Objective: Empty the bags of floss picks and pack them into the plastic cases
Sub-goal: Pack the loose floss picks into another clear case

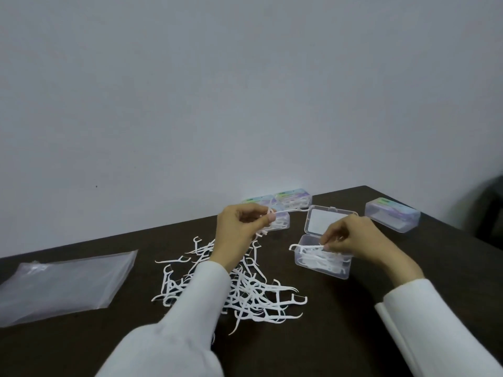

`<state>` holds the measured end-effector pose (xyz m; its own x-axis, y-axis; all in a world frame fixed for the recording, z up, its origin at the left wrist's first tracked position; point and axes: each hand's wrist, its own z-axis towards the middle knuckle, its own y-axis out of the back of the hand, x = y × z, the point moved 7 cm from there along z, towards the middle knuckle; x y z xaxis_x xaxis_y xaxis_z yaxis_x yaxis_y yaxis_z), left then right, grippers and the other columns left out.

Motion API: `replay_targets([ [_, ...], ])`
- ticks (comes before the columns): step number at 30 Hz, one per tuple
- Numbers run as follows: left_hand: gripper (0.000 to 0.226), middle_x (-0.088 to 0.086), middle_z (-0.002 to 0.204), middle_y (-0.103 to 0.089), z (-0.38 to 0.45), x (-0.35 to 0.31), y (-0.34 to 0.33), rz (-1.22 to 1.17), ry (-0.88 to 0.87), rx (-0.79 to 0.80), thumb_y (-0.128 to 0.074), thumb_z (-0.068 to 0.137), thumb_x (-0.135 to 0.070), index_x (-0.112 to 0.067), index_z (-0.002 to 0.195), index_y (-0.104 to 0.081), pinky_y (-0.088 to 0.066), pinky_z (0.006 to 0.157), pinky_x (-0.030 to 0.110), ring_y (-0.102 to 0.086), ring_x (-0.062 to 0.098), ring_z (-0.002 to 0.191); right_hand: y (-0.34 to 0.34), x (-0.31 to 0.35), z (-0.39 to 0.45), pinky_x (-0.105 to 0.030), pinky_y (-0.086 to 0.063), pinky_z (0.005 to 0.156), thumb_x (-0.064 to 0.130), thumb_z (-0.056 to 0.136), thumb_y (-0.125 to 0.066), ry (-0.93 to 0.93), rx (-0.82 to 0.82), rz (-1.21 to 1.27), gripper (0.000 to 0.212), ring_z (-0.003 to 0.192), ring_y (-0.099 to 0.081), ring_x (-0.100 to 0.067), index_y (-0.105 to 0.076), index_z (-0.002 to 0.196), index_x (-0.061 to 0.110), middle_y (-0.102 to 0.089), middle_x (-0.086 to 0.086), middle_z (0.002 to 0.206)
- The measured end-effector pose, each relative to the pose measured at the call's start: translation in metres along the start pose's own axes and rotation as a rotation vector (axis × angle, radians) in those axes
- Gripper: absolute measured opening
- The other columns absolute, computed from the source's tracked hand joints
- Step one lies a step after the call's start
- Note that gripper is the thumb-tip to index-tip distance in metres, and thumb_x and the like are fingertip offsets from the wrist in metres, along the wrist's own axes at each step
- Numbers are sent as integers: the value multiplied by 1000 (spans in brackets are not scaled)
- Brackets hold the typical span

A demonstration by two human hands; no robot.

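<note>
A loose pile of white floss picks [245, 292] lies on the dark table [313, 346], partly hidden under my left sleeve. My left hand [239, 229] is raised above the pile and holds a small bunch of picks between its fingers. An open clear plastic case [324, 263] with its lid [324, 221] tipped back stands to the right and has several picks inside. My right hand [351, 240] pinches one floss pick [302, 246] over the case's left rim.
An empty clear plastic bag [62, 284] lies flat at the left. Closed cases with coloured labels stand at the back: two [292, 198] behind my left hand, one [392, 217] at the right. A grey wall runs behind the table.
</note>
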<state>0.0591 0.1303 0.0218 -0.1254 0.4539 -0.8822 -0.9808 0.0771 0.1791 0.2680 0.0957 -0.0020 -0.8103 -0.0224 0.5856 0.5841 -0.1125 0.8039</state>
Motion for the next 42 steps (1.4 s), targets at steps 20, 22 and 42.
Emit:
replay_targets([
  [20,17,7,79,-73,16,16,-35,6,49,16,-79,72,-16,-7,86,-76,-55,75,31,-68,18,75,22,-18,-13,-10,-43,58,6,76,-73,-18,106,23,17,69,-62,-6,-70,70,22,-69,7,72],
  [22,16,7,78,-73,16,16,-34,9,51,8,-79,73,-16,-6,86,-75,-54,70,25,-68,15,72,29,-16,-13,-9,-45,56,6,76,-73,3,23,83,15,66,-62,-5,-71,71,20,-69,8,70],
  [42,8,3,79,-73,12,12,-35,-187,129,-1,-76,74,-8,-9,81,-73,-51,66,15,-69,9,70,-8,2,2,-14,-47,71,22,88,-62,110,7,14,13,75,-59,-3,-57,78,28,-62,7,84],
])
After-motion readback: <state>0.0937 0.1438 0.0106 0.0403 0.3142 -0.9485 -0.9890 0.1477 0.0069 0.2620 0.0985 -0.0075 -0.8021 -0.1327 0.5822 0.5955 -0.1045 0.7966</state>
